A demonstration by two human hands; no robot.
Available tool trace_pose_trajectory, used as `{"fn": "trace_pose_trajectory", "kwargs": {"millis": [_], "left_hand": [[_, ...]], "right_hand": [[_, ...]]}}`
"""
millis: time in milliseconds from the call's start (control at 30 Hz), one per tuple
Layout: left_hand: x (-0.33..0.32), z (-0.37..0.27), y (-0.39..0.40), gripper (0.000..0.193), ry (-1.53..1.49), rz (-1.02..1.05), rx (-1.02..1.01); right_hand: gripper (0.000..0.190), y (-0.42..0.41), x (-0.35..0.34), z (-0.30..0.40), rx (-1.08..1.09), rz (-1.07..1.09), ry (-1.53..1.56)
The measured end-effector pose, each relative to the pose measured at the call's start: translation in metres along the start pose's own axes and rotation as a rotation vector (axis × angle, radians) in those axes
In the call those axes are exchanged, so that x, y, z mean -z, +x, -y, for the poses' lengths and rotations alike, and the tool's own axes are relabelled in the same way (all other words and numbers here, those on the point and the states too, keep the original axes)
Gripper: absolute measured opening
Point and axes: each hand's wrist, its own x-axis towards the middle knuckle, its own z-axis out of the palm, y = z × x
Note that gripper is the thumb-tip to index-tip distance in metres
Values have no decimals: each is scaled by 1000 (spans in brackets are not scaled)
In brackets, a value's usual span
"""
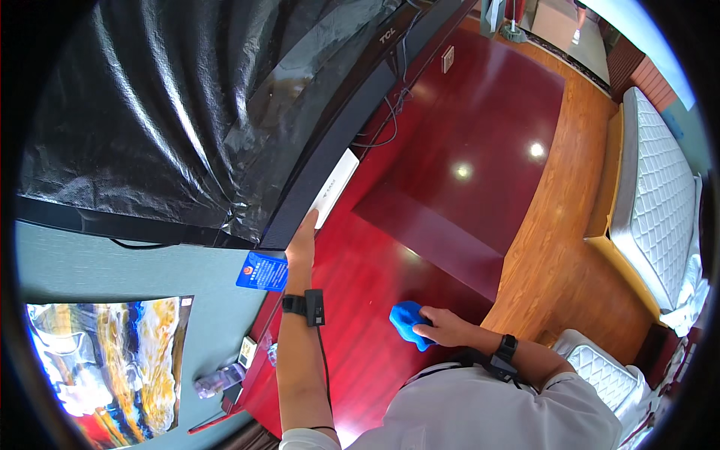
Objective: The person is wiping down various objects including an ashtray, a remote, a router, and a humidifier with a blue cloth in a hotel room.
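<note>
My left hand (pixel 302 244) reaches in beneath the lower edge of a TCL television (pixel 337 135). Its thumb touches the near end of a white set-top box (pixel 336 188), which lies along the foot of the screen. The television hides the other fingers, so I cannot tell whether they grip the box. In my right hand (pixel 448 326) is a bunched blue cloth (pixel 409 323), held over the glossy red wooden cabinet top (pixel 360 298). A blue card (pixel 262 271) with writing stands beside my left wrist, at the television's corner.
Loose black cables (pixel 396 107) hang below the television. A plastic bottle (pixel 220 381) stands by the wall near a white socket (pixel 247 352). The cabinet drops to a lower red surface (pixel 467 163). Beyond the wooden floor (pixel 540 197) is a mattress (pixel 658 202); a mop (pixel 513 32) stands far off.
</note>
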Motion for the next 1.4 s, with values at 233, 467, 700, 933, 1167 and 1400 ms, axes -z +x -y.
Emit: {"fn": "trace_pose_trajectory", "kwargs": {"millis": [233, 467, 700, 933, 1167, 1400], "left_hand": [[-5, -10, -28, 43, -233, 31, -23], [1, -18, -96, 40, -246, 118, 178], [-8, -44, -155, 36, -345, 186, 381], [-12, -68, -154, 38, -464, 245, 465], [-13, -78, -140, 40, -553, 263, 532], [-16, -71, -132, 42, -564, 310, 486]], "right_hand": [[32, -1, 2, -6, 28, -57, 32], [24, 7, 34, 7, 34, -337, 418], [18, 23, 76, 29, 264, -754, 550], [19, 31, 95, 63, 348, -787, 502], [18, 65, 97, 95, 517, -978, -19], [26, 95, 43, 106, 813, -713, -495]]}}
